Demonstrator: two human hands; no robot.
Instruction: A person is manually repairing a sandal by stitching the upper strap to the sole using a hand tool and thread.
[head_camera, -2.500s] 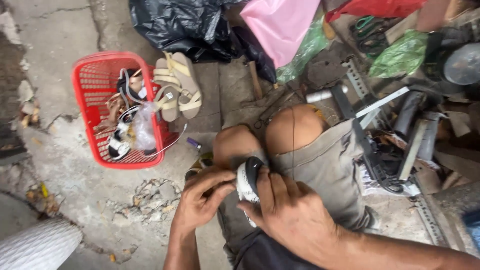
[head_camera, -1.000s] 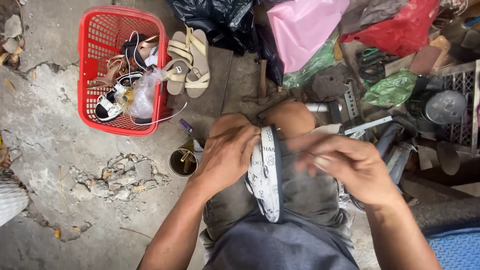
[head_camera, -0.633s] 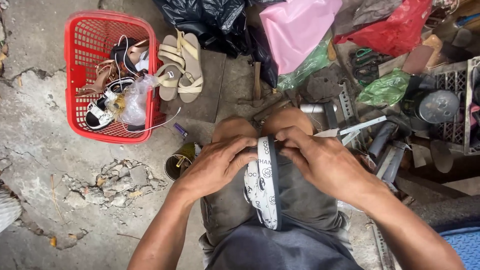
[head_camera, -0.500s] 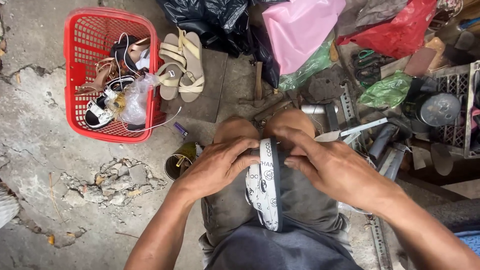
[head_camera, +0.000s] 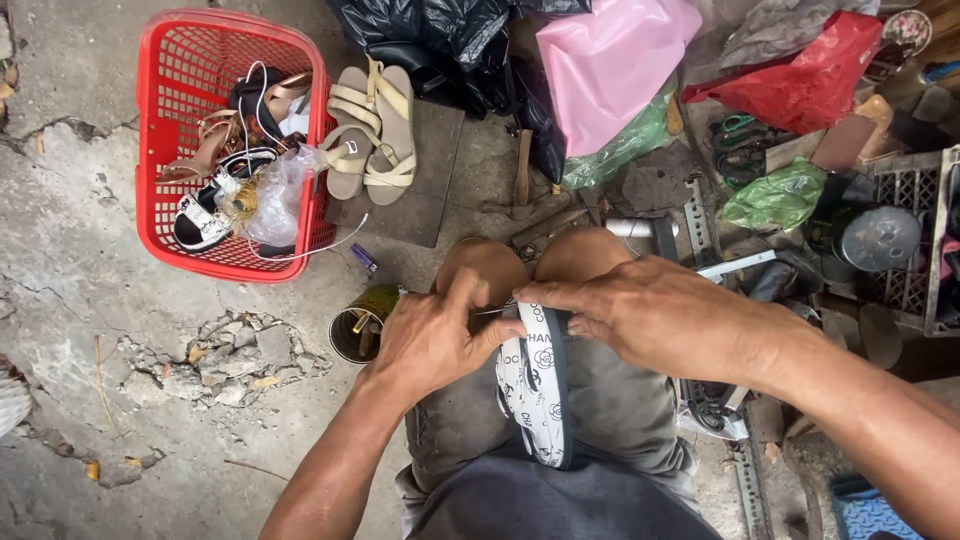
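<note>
Both hands clamp one sandal (head_camera: 540, 400) on edge between the knees: left hand (head_camera: 435, 335) pinches its toe end, right hand (head_camera: 650, 315) grips from opposite.

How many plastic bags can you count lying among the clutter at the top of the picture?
5: a black bag top centre, a pink bag beside it, a green bag under the pink, a red bag top right, another green bag below it. Others may be hidden.
</note>
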